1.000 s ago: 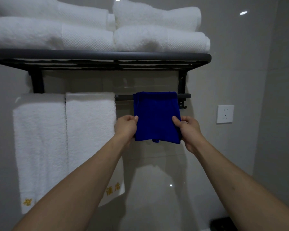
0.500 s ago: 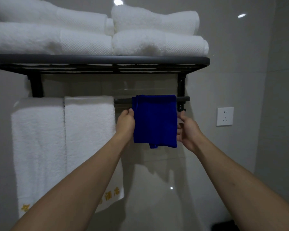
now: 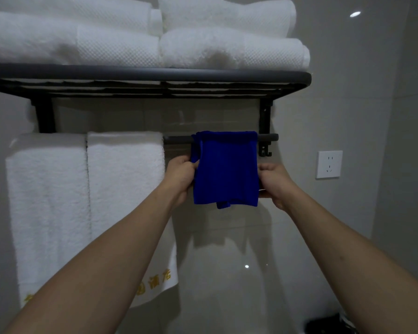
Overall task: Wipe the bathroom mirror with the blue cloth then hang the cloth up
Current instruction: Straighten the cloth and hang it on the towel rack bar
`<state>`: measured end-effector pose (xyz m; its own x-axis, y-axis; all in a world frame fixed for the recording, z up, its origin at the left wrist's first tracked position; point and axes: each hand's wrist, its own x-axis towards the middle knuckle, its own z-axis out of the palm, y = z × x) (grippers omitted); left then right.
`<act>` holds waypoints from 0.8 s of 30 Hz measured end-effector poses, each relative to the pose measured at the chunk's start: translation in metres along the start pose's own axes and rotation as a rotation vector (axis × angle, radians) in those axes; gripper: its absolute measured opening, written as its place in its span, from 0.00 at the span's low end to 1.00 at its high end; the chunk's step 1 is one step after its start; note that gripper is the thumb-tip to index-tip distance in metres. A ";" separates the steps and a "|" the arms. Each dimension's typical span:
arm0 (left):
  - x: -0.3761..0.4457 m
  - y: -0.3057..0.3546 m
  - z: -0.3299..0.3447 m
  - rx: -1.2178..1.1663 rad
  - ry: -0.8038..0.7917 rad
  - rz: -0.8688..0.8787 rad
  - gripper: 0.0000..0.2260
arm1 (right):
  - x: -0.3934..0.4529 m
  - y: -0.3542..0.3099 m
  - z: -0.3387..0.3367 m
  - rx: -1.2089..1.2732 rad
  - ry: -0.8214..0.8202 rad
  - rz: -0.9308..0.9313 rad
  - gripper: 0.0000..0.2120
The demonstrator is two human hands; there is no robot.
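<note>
Both of my hands hold the blue cloth [image 3: 226, 168] by its side edges: my left hand [image 3: 180, 175] pinches the left edge, and my right hand [image 3: 274, 182] is curled at the right edge, though the fingers there are partly hidden behind the fabric, so I judge it as a grip and do not see it fully. This cloth is already folded over the black towel bar [image 3: 267, 137], at the right end of it, at about 3 o'clock from the two hanging white towels [image 3: 87, 189]. What could go wrong, I think, is uneven pulling: if one hand pulls down more than the other, the cloth may slide off the smooth bar and fall to the floor. A small tail hangs at 6 o'clock under the lower edge, so the fold is not neat and the halves may be unequal, which also helps slipping. The bar end and a small hook [image 3: 265, 151] are just beside the cloth at 3 o'clock, and the edge could catch there. For writing, I see only gold embroidered characters [image 3: 160, 279] on the lower hem of the white towels; they are too blurred for me to read. The wall socket [image 3: 328, 164] shows no readable label.
</note>
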<state>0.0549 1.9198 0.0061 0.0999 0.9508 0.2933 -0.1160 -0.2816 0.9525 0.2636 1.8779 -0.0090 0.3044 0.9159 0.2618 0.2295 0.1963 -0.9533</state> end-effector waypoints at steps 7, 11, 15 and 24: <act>-0.008 -0.019 0.001 -0.022 -0.019 -0.058 0.15 | -0.005 0.014 -0.003 0.010 0.007 0.032 0.11; -0.011 -0.011 0.005 -0.186 0.202 0.024 0.15 | -0.010 0.005 -0.007 0.185 -0.031 0.003 0.24; -0.018 -0.013 0.009 0.195 0.274 0.315 0.23 | -0.017 0.000 -0.001 0.175 -0.098 -0.058 0.23; -0.015 -0.025 -0.014 0.209 0.106 0.028 0.06 | -0.024 0.021 -0.009 0.166 -0.098 0.007 0.12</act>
<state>0.0420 1.9148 -0.0232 -0.0062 0.9474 0.3200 0.0910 -0.3181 0.9437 0.2699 1.8567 -0.0335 0.2125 0.9455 0.2466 0.0696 0.2371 -0.9690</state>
